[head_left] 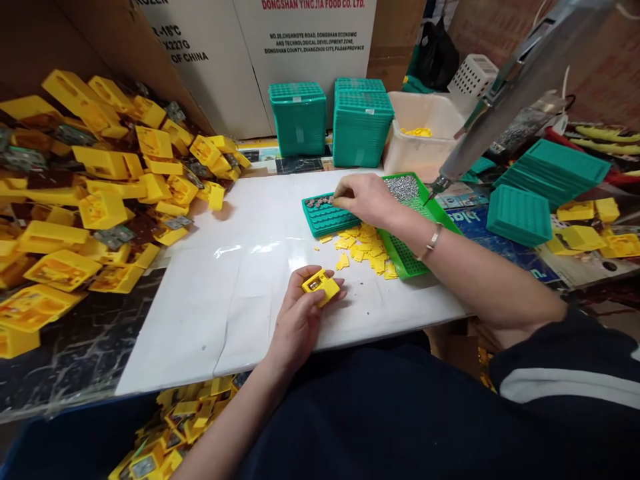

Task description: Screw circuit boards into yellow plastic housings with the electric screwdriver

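Note:
My left hand [300,310] is closed around a small yellow plastic housing [327,288], held just above the front of the white work surface. A recess with metal-looking parts shows in its upper face. Farther back, my right hand [365,199] pinches at the edge of a teal moulded tray [327,220]. Small brownish-grey parts [317,202] line the tray's far row. Whatever sits between the right fingertips is too small to make out. Flat yellow plastic pieces [367,250] lie heaped below the right hand, beside a green basket [413,263] with many small metal screws [403,188].
Yellow housings [100,207] are piled at the left, and more fill a bin [60,440] below. Teal tray stacks [297,120] stand behind, next to a whitish tub [425,150]. An electric screwdriver [475,133] hangs over the basket. More teal trays [520,213] lie right.

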Available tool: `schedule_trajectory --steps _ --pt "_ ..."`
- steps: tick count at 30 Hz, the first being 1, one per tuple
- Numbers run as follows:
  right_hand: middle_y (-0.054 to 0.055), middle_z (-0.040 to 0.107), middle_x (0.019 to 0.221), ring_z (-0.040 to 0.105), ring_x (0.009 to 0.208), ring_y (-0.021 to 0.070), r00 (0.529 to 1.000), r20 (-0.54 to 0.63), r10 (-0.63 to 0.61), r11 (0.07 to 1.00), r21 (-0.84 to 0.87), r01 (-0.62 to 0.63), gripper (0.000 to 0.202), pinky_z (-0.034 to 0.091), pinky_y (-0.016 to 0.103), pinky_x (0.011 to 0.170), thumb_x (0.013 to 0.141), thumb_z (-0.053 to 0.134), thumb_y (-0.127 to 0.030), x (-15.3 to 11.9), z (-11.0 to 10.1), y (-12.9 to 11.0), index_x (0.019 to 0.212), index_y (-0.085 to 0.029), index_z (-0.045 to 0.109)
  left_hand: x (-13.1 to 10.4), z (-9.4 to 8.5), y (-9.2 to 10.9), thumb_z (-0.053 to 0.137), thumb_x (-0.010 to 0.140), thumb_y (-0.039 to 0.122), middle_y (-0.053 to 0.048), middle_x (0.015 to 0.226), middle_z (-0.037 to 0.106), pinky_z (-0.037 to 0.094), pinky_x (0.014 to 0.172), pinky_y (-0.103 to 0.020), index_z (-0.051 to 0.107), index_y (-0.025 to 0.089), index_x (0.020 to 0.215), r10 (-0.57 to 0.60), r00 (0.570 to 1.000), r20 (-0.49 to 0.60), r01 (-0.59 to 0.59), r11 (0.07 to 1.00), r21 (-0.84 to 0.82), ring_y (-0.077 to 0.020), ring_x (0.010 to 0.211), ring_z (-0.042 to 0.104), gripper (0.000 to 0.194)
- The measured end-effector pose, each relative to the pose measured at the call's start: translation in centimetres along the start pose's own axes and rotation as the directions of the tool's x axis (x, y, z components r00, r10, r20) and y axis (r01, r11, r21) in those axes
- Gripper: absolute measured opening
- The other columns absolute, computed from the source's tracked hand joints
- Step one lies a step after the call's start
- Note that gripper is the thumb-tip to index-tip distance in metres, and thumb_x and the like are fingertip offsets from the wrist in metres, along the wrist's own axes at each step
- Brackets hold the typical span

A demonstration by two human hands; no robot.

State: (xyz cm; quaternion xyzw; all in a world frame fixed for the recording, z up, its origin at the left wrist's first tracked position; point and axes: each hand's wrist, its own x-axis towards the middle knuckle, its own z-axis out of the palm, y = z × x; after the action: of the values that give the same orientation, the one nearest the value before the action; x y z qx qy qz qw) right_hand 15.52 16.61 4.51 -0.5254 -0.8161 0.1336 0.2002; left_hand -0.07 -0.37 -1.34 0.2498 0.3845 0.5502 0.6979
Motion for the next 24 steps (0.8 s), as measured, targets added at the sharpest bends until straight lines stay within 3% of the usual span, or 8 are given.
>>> schedule_trajectory --steps 2,3,5,10,16,19,21,24 --pt "0.005 0.072 0.084 0.063 0.078 0.0155 0.992 0.114 -0.059 0.916 0.401 0.009 0.016 0.047 0.028 0.07 0.079 0.067 -0.026 -2.9 0.0 -1.6 0.086 -0.013 0.071 -0.1 0.0 -0.1 0.062 0.07 0.011 -0.003 0.11 0.062 0.049 0.095 -0.041 0.052 0.022 0.106 0.023 1.0 0.007 -0.023 1.0 0.005 -0.0224 0.106 0.064 0.039" --pt "0.003 0.071 0.082 0.062 0.076 0.0139 0.979 0.178 -0.099 0.852 0.523 -0.009 0.015 0.047 0.026 0.068 0.079 0.067 -0.027 -4.4 0.1 -2.4 0.084 -0.013 0.07 -0.1 0.0 -0.3 0.062 0.069 0.01 -0.002 0.111 0.061 0.048 0.097 -0.04 0.052 0.023 0.107 0.043 0.999 0.018 -0.043 0.999 0.011 -0.0215 0.107 0.063 0.041" --pt "0.001 0.07 0.078 0.061 0.073 0.0114 0.959 0.24 -0.148 0.792 0.61 -0.031 0.012 0.046 0.024 0.067 0.079 0.067 -0.025 -7.0 0.5 -3.8 0.081 -0.014 0.07 -0.1 -0.1 -0.5 0.06 0.071 0.01 -0.002 0.11 0.061 0.046 0.097 -0.037 0.05 0.024 0.11 0.097 0.994 0.049 -0.099 0.994 0.037 -0.0184 0.105 0.061 0.042" --pt "0.0 0.071 0.078 0.061 0.073 0.0097 0.96 0.224 -0.167 0.806 0.592 0.002 0.008 0.044 0.022 0.069 0.082 0.064 -0.019 -9.8 2.1 -4.5 0.081 -0.015 0.071 -0.1 -0.6 -1.2 0.058 0.078 0.012 -0.001 0.111 0.058 0.042 0.089 -0.026 0.047 0.025 0.117 0.21 0.971 0.118 -0.228 0.958 0.173 -0.0139 0.1 0.054 0.043" --pt "0.002 0.072 0.084 0.061 0.079 0.0118 0.967 0.123 -0.222 0.882 0.449 0.145 0.01 0.042 0.024 0.075 0.085 0.063 -0.02 -10.1 2.8 -4.4 0.087 -0.016 0.072 0.0 -1.2 -1.5 0.057 0.082 0.014 0.0 0.115 0.054 0.04 0.089 -0.027 0.039 0.029 0.125 0.203 0.972 0.116 -0.228 0.937 0.265 -0.0148 0.102 0.051 0.048" --pt "0.003 0.068 0.083 0.058 0.078 0.0132 0.97 0.09 -0.225 0.926 0.328 0.185 0.008 0.041 0.027 0.075 0.085 0.062 -0.02 -10.4 2.8 -4.9 0.083 -0.015 0.068 -0.1 -1.1 -1.4 0.056 0.084 0.015 -0.001 0.113 0.054 0.04 0.092 -0.029 0.043 0.026 0.12 0.257 0.958 0.127 -0.286 0.887 0.363 -0.0167 0.105 0.051 0.04" --pt "0.002 0.065 0.079 0.056 0.075 0.0126 0.979 0.106 -0.175 0.934 0.331 0.131 0.007 0.04 0.027 0.072 0.082 0.064 -0.022 -10.3 2.8 -4.9 0.084 -0.015 0.063 -0.3 -1.0 -1.4 0.055 0.085 0.015 -0.002 0.112 0.054 0.04 0.093 -0.03 0.045 0.025 0.117 0.294 0.946 0.136 -0.324 0.845 0.426 -0.0173 0.106 0.051 0.035" --pt "-0.004 0.057 0.071 0.052 0.066 0.0105 0.969 0.244 -0.031 0.891 0.446 -0.084 0.031 0.038 0.024 0.062 0.071 0.076 -0.032 -9.6 3.1 -4.1 0.089 -0.018 0.054 -0.5 -0.8 -1.2 0.057 0.085 0.017 -0.003 0.116 0.054 0.04 0.096 -0.03 0.048 0.025 0.119 0.268 0.952 0.149 -0.307 0.825 0.475 -0.0174 0.108 0.052 0.036"
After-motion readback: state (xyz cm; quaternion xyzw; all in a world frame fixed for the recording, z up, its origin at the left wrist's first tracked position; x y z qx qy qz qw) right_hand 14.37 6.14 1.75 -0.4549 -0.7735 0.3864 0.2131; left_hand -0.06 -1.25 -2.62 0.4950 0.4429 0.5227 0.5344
